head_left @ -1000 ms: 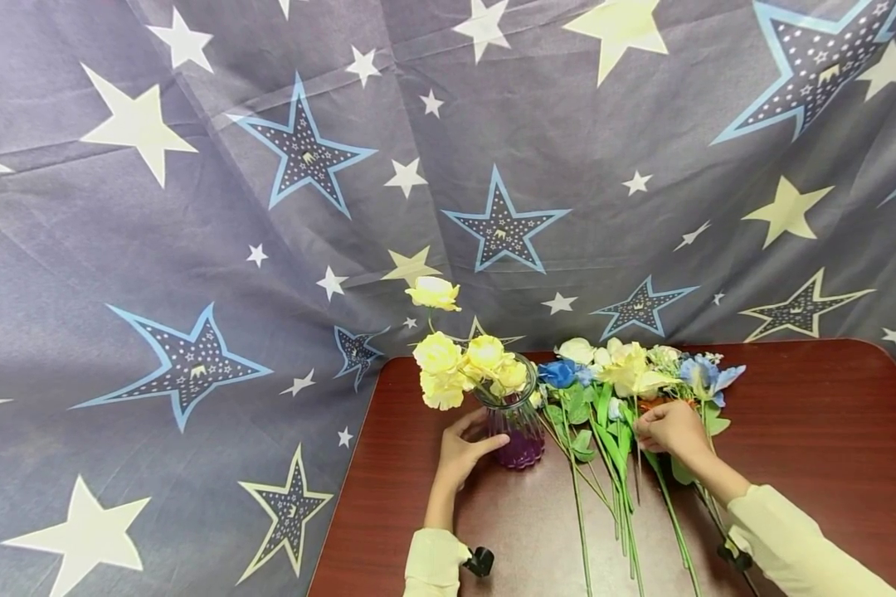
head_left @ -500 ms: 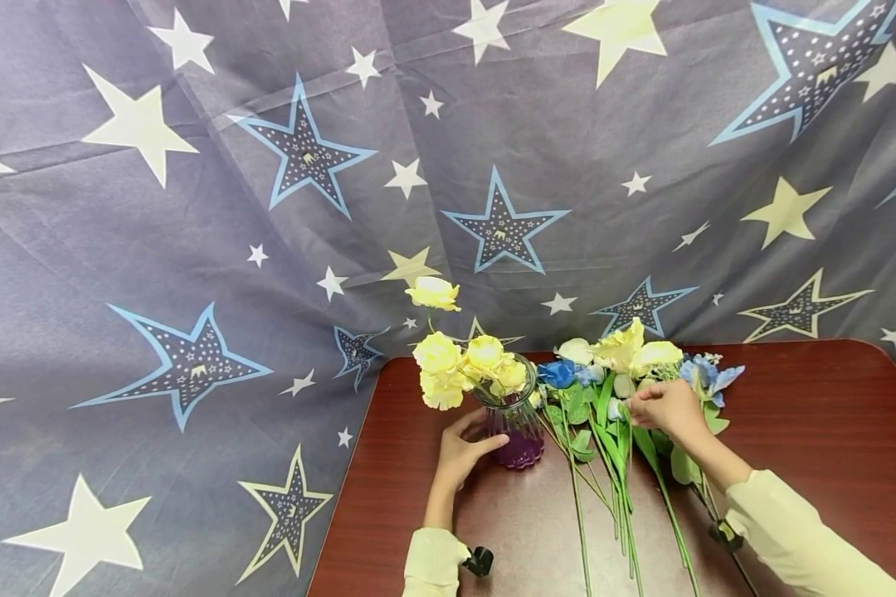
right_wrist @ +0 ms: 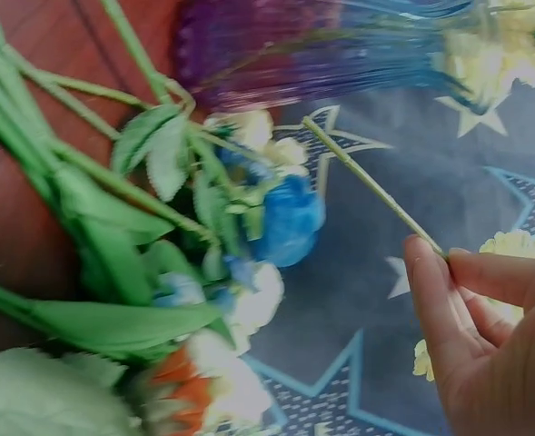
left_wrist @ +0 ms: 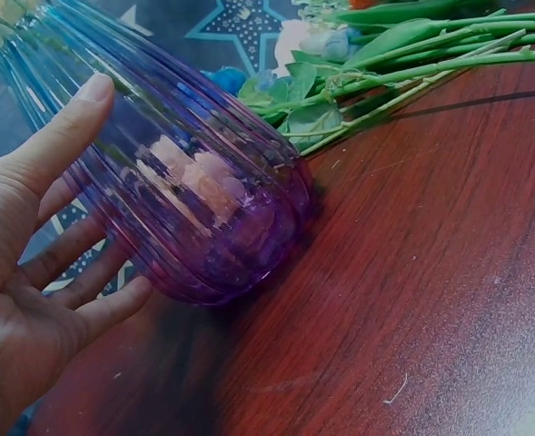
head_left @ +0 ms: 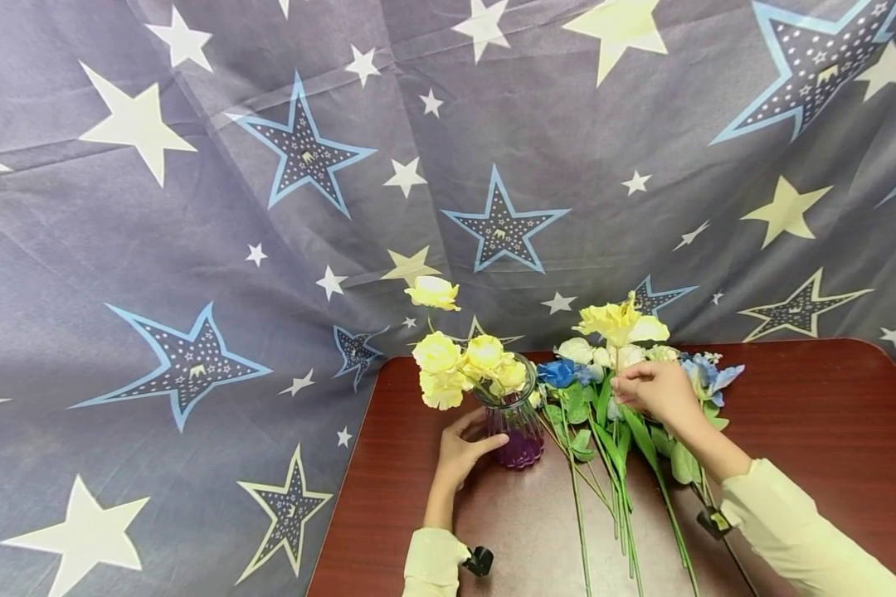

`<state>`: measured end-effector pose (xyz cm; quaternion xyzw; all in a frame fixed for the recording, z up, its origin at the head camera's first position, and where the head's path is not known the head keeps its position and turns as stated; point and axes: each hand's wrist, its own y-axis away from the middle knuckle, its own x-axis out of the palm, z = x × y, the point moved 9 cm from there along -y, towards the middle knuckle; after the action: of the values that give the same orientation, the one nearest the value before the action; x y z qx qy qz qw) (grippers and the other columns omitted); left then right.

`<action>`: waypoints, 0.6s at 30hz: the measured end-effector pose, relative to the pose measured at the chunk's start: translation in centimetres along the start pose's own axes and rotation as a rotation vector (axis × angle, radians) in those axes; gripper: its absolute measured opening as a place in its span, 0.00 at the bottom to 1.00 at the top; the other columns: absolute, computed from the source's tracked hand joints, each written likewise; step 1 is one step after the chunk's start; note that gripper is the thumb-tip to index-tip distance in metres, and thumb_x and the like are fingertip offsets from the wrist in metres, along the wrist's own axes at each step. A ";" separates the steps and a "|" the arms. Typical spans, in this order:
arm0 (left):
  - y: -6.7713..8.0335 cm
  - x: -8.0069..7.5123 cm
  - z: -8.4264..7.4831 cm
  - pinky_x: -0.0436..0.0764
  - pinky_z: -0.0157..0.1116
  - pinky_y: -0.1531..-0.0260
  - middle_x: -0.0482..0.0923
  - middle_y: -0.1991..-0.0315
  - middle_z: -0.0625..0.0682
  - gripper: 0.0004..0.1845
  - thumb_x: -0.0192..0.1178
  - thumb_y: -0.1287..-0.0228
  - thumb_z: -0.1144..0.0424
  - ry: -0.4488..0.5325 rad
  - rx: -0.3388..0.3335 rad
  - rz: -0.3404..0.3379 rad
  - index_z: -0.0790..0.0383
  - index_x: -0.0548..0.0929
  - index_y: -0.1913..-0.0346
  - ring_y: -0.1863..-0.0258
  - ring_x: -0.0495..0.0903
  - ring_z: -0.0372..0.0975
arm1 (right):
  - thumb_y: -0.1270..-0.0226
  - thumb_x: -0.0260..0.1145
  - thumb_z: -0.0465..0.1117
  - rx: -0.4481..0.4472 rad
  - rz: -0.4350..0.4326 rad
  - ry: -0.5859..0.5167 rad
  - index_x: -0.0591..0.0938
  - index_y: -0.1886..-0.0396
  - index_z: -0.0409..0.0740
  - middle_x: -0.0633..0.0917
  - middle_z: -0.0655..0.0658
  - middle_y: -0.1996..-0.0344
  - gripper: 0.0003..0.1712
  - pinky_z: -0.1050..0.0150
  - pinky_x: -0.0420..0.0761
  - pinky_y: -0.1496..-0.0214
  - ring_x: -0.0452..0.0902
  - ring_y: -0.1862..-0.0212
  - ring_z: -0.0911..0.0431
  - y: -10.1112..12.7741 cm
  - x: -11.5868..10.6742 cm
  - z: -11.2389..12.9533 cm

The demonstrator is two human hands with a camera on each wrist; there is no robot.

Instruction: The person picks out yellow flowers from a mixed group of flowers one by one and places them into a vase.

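Observation:
A ribbed glass vase (head_left: 521,444), purple at the base and bluish towards the neck, stands on the table with several yellow flowers (head_left: 439,355) leaning out to the left. My left hand (head_left: 459,454) holds its side, the thumb in front; the left wrist view shows the thumb lying along the glass (left_wrist: 194,209). Between thumb and fingertips, my right hand (head_left: 660,391) pinches the stem (right_wrist: 371,182) of a yellow flower (head_left: 612,322), raised above the other flowers. In the right wrist view the stem's cut end points towards the vase, and my hand partly hides the bloom.
Right of the vase lies a spread of artificial flowers: a blue bloom (head_left: 558,373), a light blue one (head_left: 708,377), white ones and green stems (head_left: 627,514) reaching the near side. Behind the reddish-brown table (head_left: 814,439) hangs a grey star-patterned cloth (head_left: 582,149).
My right hand has risen and moved slightly left, lifting the yellow flower off the spread of flowers. My left hand and the vase have stayed in place.

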<state>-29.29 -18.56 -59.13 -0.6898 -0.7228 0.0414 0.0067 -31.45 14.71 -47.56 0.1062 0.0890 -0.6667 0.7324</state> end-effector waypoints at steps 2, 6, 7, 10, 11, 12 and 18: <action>0.0 0.0 0.0 0.83 0.50 0.41 0.84 0.43 0.64 0.30 0.78 0.49 0.69 -0.003 -0.001 -0.002 0.66 0.83 0.40 0.41 0.82 0.55 | 0.31 0.68 0.32 -0.032 -0.002 -0.022 0.83 0.53 0.19 0.90 0.33 0.68 0.16 0.66 0.88 0.66 0.87 0.74 0.61 0.1 0.0 1.2; -0.1 -0.1 0.0 0.82 0.53 0.40 0.84 0.43 0.64 0.30 0.78 0.49 0.71 -0.008 -0.004 -0.014 0.66 0.83 0.40 0.41 0.82 0.56 | 0.32 0.68 0.30 -0.100 -0.011 -0.059 0.82 0.53 0.18 0.90 0.32 0.67 0.16 0.65 0.89 0.66 0.87 0.74 0.62 0.1 0.1 3.7; -0.1 -0.1 0.0 0.81 0.53 0.40 0.84 0.43 0.65 0.30 0.77 0.49 0.72 -0.009 -0.005 -0.016 0.66 0.83 0.40 0.41 0.82 0.56 | 0.32 0.68 0.31 -0.110 -0.013 -0.065 0.82 0.53 0.18 0.90 0.31 0.67 0.16 0.65 0.89 0.66 0.88 0.74 0.62 0.1 0.1 4.2; -0.1 -0.1 0.0 0.80 0.56 0.40 0.83 0.43 0.66 0.30 0.77 0.48 0.73 -0.009 -0.001 -0.017 0.68 0.82 0.39 0.41 0.81 0.59 | 0.31 0.69 0.33 -0.124 -0.020 -0.056 0.83 0.52 0.20 0.90 0.32 0.65 0.16 0.65 0.89 0.65 0.87 0.73 0.63 0.0 0.1 5.4; -0.1 0.0 0.0 0.80 0.56 0.40 0.83 0.42 0.67 0.30 0.77 0.48 0.73 -0.009 0.001 -0.016 0.69 0.82 0.39 0.40 0.80 0.60 | 0.31 0.69 0.34 -0.128 -0.021 -0.052 0.84 0.52 0.21 0.90 0.31 0.64 0.16 0.65 0.89 0.65 0.88 0.72 0.63 0.0 0.1 5.7; -0.1 0.0 0.1 0.80 0.56 0.40 0.83 0.42 0.66 0.30 0.77 0.48 0.73 -0.007 -0.001 -0.013 0.68 0.82 0.39 0.40 0.80 0.60 | 0.30 0.69 0.34 -0.135 -0.020 -0.048 0.84 0.52 0.22 0.90 0.31 0.63 0.16 0.65 0.89 0.65 0.88 0.72 0.63 0.0 0.1 6.1; 0.0 0.0 0.0 0.82 0.51 0.40 0.84 0.42 0.64 0.30 0.78 0.48 0.70 -0.003 -0.002 -0.002 0.65 0.83 0.39 0.40 0.82 0.56 | 0.30 0.69 0.36 -0.152 -0.014 0.014 0.86 0.52 0.25 0.90 0.30 0.64 0.16 0.66 0.88 0.65 0.87 0.72 0.64 -0.1 0.2 7.5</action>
<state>-29.27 -18.55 -59.09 -0.6890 -0.7235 0.0416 0.0050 -31.58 12.43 -40.38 0.0546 0.1453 -0.6624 0.7329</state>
